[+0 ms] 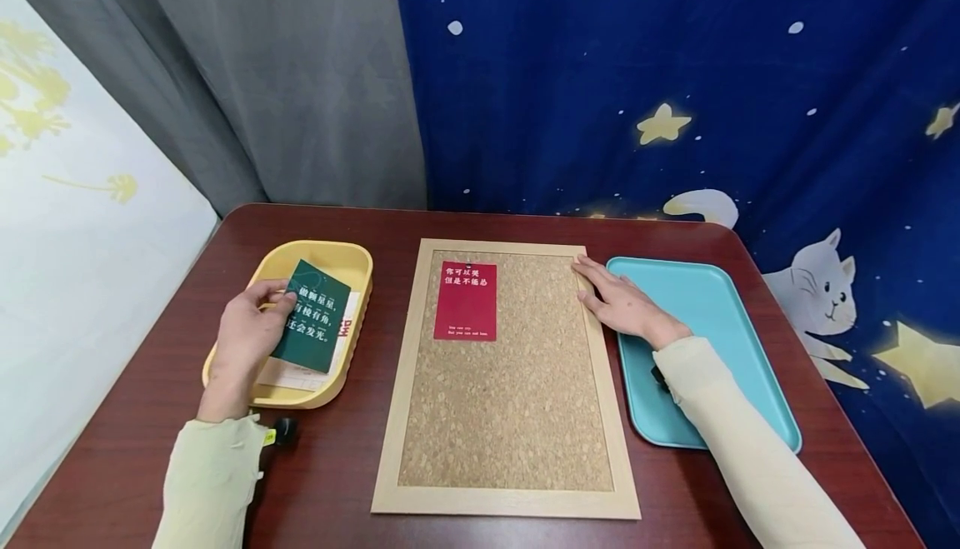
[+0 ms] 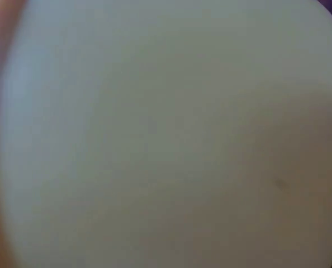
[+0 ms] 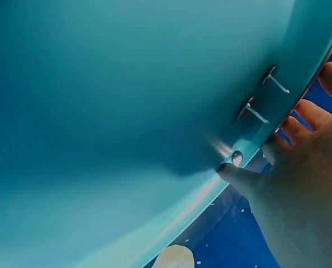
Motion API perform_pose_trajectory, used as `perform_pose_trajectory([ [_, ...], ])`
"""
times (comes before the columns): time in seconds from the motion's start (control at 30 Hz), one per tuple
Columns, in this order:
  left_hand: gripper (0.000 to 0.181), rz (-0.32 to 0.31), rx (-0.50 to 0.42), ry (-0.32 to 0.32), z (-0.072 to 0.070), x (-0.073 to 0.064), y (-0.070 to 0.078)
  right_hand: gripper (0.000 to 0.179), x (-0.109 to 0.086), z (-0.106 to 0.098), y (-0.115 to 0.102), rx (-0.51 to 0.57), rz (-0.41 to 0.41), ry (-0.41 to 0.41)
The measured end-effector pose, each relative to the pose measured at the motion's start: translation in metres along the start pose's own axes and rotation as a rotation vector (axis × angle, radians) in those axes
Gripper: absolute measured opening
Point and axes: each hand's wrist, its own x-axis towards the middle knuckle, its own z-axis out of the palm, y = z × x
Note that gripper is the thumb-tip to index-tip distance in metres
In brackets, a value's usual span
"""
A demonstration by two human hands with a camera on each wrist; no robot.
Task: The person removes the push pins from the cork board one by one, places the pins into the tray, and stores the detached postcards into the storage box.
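My left hand (image 1: 251,328) pinches a dark green card (image 1: 318,324) with white writing between thumb and fingers, over the yellow basket (image 1: 337,259) at the left. Other cards with red print (image 1: 347,316) lie inside that basket, partly covered by the green one. On the table's middle lies a cork board (image 1: 517,416) in a pale wooden frame. A red card (image 1: 465,307) is fixed at its upper left by a small dark pin. My right hand (image 1: 622,306) rests with extended fingers on the frame's upper right side. A pale blur fills the left wrist view.
To the right of the board lies a teal tray (image 1: 697,299), partly under my right forearm. Several pushpins (image 3: 249,109) are in it near the rim, seen in the right wrist view. Gray and blue curtains (image 1: 555,74) hang behind the dark red table (image 1: 322,474).
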Motion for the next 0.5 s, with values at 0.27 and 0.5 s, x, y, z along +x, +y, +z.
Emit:
perform_pose_trajectory([
  [0.27,0.04,0.012,0.09,0.011,0.0027,0.0037,-0.0049,0.062,0.001,0.0004,0.0005,-0.006,0.003,0.0],
  [0.5,0.043,0.045,0.167,0.03,0.0041,0.0026,-0.0058,0.062,0.0019,0.0008,0.0004,-0.016,0.006,0.001],
])
